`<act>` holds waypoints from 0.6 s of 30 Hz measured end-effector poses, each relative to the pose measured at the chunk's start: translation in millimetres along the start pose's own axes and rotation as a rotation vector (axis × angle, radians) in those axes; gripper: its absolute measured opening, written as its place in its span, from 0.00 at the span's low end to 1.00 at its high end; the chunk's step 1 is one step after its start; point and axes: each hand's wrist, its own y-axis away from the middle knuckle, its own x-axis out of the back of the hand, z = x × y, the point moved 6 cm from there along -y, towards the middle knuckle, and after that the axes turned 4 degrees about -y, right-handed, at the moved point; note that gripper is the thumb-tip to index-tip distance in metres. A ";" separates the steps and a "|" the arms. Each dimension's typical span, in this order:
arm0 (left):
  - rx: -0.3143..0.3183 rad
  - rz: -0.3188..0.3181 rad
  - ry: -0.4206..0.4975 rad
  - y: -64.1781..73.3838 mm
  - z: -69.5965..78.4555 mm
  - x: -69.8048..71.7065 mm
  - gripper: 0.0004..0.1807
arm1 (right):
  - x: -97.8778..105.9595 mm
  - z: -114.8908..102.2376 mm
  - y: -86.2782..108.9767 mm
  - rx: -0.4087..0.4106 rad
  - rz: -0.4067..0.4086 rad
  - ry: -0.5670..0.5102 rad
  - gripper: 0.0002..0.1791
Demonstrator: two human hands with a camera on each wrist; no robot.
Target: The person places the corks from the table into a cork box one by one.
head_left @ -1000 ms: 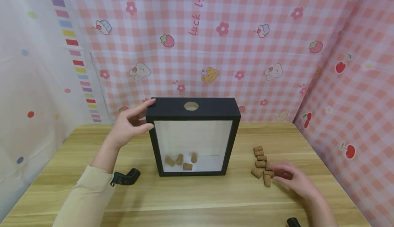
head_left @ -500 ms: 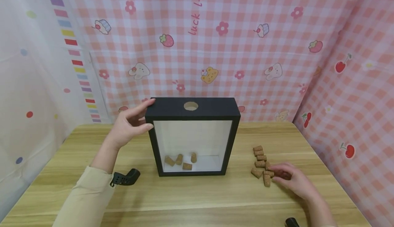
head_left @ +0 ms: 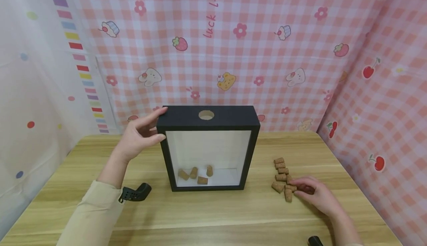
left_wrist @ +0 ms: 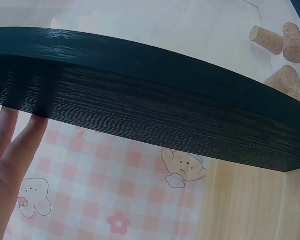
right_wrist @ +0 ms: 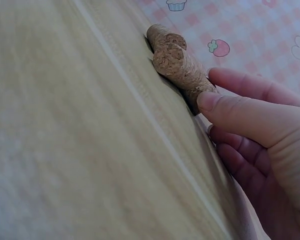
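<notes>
A black shadow-box frame (head_left: 233, 116) with a clear front and a round hole in its top stands upright on the table. Several corks (head_left: 202, 180) lie on its white floor. My left hand (head_left: 135, 138) holds the frame's upper left corner, thumb at the front edge and index fingertip on top; in the left wrist view its fingers (left_wrist: 27, 137) touch the frame's back edge. On the right lies a loose cluster of corks (head_left: 281, 177). At its near right side, my right hand (head_left: 317, 194) pinches a cork (right_wrist: 200, 91) between thumb and fingers, still down among the others.
The wooden table (head_left: 213, 216) ends at a pink checked cloth (head_left: 267, 60) behind and at the right, and a white cloth (head_left: 36, 101) at the left. A black wrist strap mount (head_left: 136, 193) sticks out from my left wrist.
My right hand's fingertips have drawn slightly closer together at the cork. The left hand and the frame keep their places; the head view has shifted very slightly.
</notes>
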 end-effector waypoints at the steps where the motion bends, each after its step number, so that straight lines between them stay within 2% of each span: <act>1: -0.004 -0.002 0.004 -0.4 0.2 -0.2 0.37 | 0.1 0.1 0.1 -0.001 0.000 0.000 0.17; 18: 0.016 0.005 -0.002 0.9 0.1 -0.5 0.37 | 0.7 -0.2 0.2 0.001 0.014 -0.003 0.15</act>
